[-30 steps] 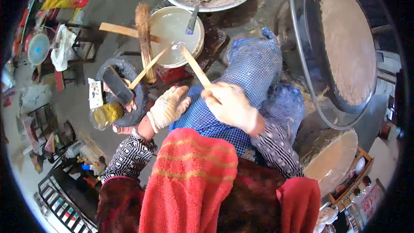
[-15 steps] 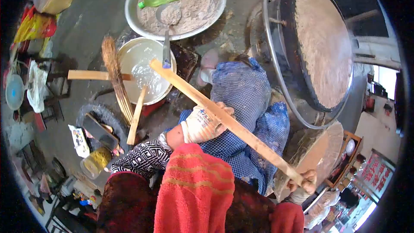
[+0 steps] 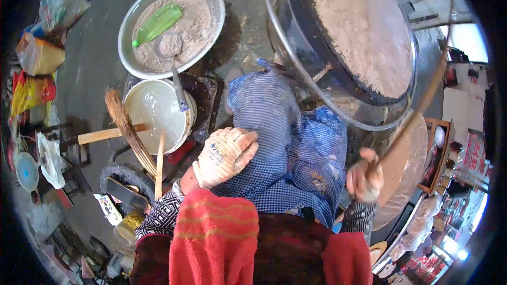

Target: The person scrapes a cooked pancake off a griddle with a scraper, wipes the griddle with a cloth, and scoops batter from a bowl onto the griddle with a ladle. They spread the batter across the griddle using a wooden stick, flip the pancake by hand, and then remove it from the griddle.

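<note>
At upper right, a thin batter sheet (image 3: 359,21) covers nearly the whole griddle (image 3: 302,18), so spreading looks done. The right hand (image 3: 363,180) is clenched around a long stick (image 3: 412,111) angled up beside it. The gloved left hand (image 3: 224,155) rests loosely open on the apron (image 3: 274,111) at centre.

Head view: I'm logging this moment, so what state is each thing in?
Right hand: shut on the long wooden stick, tilted up.
White-gloved left hand: open, resting on the blue checked apron.
Round black griddle: covered with tan batter.
Green plastic bottle: lying in the floury round metal basin.
White plastic bucket: holds pale liquid.
</note>
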### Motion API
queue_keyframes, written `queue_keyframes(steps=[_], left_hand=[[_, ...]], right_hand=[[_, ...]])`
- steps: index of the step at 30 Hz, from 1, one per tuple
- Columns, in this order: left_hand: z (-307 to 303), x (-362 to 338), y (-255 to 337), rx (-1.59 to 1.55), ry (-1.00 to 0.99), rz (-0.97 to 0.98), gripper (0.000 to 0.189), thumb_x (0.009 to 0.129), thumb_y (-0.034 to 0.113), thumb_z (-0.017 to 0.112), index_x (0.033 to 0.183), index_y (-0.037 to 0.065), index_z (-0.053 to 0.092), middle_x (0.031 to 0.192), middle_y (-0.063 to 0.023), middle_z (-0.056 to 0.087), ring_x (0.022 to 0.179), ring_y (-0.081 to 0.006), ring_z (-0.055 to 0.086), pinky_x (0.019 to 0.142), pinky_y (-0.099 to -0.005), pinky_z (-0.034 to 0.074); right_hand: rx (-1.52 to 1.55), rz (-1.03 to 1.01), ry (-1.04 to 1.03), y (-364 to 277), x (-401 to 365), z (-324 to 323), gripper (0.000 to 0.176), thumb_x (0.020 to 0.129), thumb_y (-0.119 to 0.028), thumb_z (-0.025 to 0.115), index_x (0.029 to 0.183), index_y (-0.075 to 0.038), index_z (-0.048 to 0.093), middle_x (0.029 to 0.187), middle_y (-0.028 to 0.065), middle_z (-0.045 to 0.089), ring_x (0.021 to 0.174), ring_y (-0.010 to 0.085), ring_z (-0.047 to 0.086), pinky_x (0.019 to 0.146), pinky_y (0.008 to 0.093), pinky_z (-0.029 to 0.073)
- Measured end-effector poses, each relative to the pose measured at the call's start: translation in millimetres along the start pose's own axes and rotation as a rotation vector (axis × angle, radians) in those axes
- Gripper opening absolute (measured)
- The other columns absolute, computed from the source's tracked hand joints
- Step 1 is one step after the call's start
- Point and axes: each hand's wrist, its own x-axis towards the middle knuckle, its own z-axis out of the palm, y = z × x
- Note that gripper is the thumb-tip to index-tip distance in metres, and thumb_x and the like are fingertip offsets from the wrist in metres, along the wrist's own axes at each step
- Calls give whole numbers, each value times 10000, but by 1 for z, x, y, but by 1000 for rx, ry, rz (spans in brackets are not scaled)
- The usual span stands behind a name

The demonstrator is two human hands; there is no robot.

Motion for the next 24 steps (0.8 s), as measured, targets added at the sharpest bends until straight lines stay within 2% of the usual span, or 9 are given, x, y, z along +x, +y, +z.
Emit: queue_keyframes(steps=[2,5,9,10,15,16,18,19,24], left_hand=[[-9,20,6,178,5,28,289,816,142,683,1073,29,617,1006,-139,647,921,-325,624,811,-418,497],[-27,65,-1,259,136,126,328,812,93,678,1121,12,600,1083,-160,630,999,-343,608,884,-428,484],[-48,138,-37,445,204,210,363,878,128,612,1216,4,558,1225,-201,575,1147,-389,541,993,-440,431],[-51,161,-49,527,187,261,377,896,150,593,1242,6,545,1263,-209,555,1190,-396,515,1023,-442,409],[-38,245,-91,996,-294,349,570,890,400,529,1327,36,485,1405,-167,451,1372,-340,328,1143,-491,215],[-32,253,-102,931,-268,479,558,831,401,587,1249,35,533,1293,-179,521,1307,-350,402,1142,-487,229],[-23,265,-72,1040,-590,268,485,776,385,631,1110,38,577,1124,-178,576,1200,-358,480,1139,-489,246],[-16,258,-87,998,-448,380,392,753,353,653,988,47,585,986,-164,583,1094,-361,525,1134,-490,263],[32,224,-33,971,-278,355,353,677,340,704,861,70,573,904,-146,576,1010,-360,548,1045,-492,355]], right_hand=[[-110,-92,53,3,30,-3,426,883,-131,620,1269,11,510,603,85,606,425,148,552,401,273,432],[-550,-49,459,-1,56,20,337,933,-170,559,1216,12,536,694,110,659,464,101,510,412,216,370],[-201,-7,398,11,37,-10,450,1001,-410,455,1161,-3,561,572,-16,475,401,67,387,352,220,279],[-301,-17,453,11,27,-13,451,1003,-442,445,1082,-14,563,564,-18,466,407,65,400,355,211,280],[-486,-226,547,25,-19,-34,269,986,-295,535,1036,-31,550,576,-5,497,431,69,444,380,222,334],[-470,-243,565,22,-25,-35,269,986,-295,535,1036,-31,550,576,-5,497,431,69,444,380,222,334],[-403,-158,720,12,-40,-38,210,972,-221,554,1078,-41,548,592,11,519,446,72,462,392,234,359],[-427,-132,735,14,-53,-49,235,976,-224,532,1130,-47,541,626,6,513,457,69,470,390,223,368],[-297,-69,788,20,-88,-64,352,981,-258,515,1253,-36,491,723,-16,490,464,55,465,380,186,371]])
